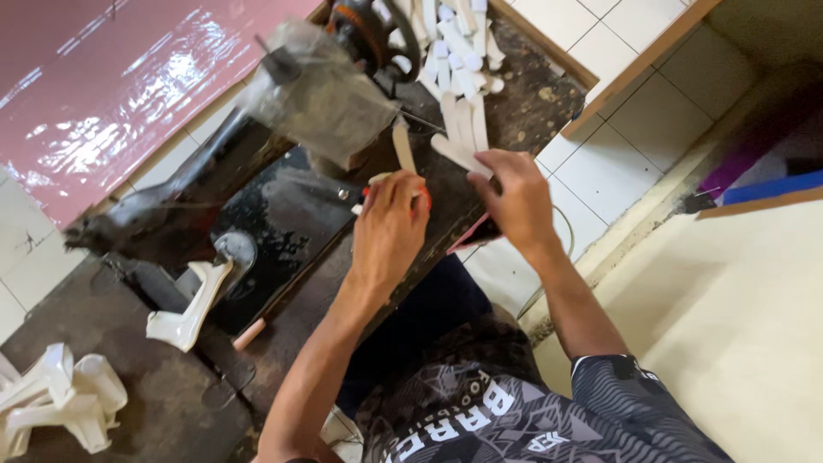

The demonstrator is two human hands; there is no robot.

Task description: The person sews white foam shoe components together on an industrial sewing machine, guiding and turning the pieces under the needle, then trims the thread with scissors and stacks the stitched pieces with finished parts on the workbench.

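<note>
Two hands are at work over the dark, stained bench [531,111], which runs from the lower left of the frame up to the top centre. Largest on it is the black machine [257,197] left of centre, its upper part wrapped in cloudy plastic [321,94] and blurred. Above your hands, at the top centre of the frame, lies a heap of white strips [459,51], spilling down toward your fingers. At the lower left corner sits a cluster of white moulded pieces [56,399], and one more white moulded piece [193,304] leans against the machine's base, just above them.

Your left hand [390,231] is near the middle of the frame, fingers curled shut around a small tool with a red part [424,199] showing at the fingertips; what kind of tool it is you cannot tell. A single pale strip [403,147] stands up just above that hand, close under the machine's head; whether the hand touches it is unclear.

Your right hand [514,201] is just right of it, thumb and fingers pinched on the lower end of a white strip [459,154] at the bottom of the heap. Under that hand a pink edge [470,233] shows at the bench's rim
</note>
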